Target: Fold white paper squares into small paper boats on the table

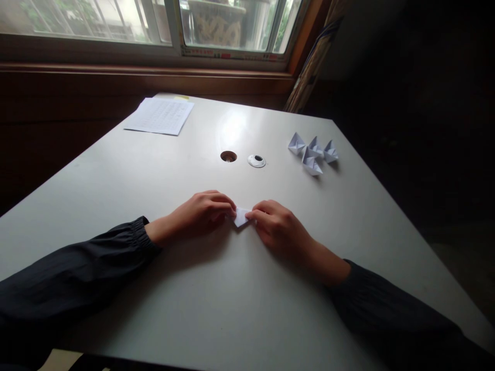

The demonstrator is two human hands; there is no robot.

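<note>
You have, in hands: one left hand (pixel 207 210), one right hand (pixel 280 222); two in all. Sleeves (pixel 104 265) on your arms: two. Folded paper (pixel 242 217) at your fingertips: one piece. Paper boats (pixel 296 144) to your right: four. Table (pixel 232 304) before you: one. Hole (pixel 228 156) in your table top: one. Round cover (pixel 253 162) beside it: one. Stack of sheets (pixel 160 116) to your left: one; you cannot count its sheets. Window (pixel 176 28) facing you: one, showing you two panes (pixel 96 18). Tub (pixel 218 23) beyond your window: one. Curtain (pixel 314 64) to your right: one.
</note>
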